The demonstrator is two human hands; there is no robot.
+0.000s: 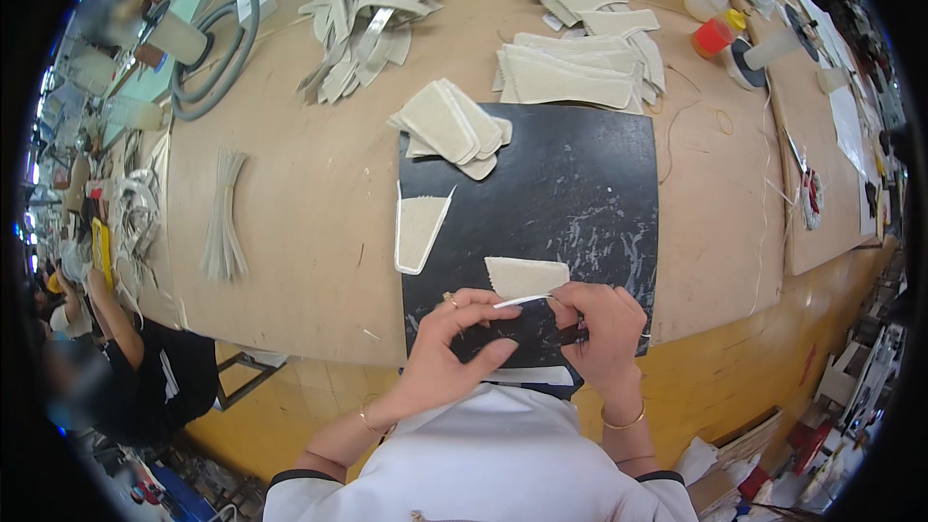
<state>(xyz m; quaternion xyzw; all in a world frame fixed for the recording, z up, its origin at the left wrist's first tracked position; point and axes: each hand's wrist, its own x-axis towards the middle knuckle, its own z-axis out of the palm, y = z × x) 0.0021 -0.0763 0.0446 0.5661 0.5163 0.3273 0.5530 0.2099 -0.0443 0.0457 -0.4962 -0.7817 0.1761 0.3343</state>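
A narrow white strip [523, 301] runs between my two hands, just in front of a beige fabric piece [527, 276] with one jagged edge. My right hand [601, 327] pinches the strip's right end, close to the piece's near right corner. My left hand [456, 336] has its thumb spread away from its fingers, and its fingertips touch the strip's left end. Both hands are over a black mat [532, 203]. Farther left on the mat lies another beige piece [420, 232] with white edging, its two ends sticking out past the top.
A stack of edged pieces [449, 126] sits on the mat's far left corner. Beyond are piles of beige pieces [570, 72] and strips [372, 14]. A bundle of thin strips [225, 217] lies left. Bottles [710, 31] stand far right; a grey hose [237, 48] curls far left.
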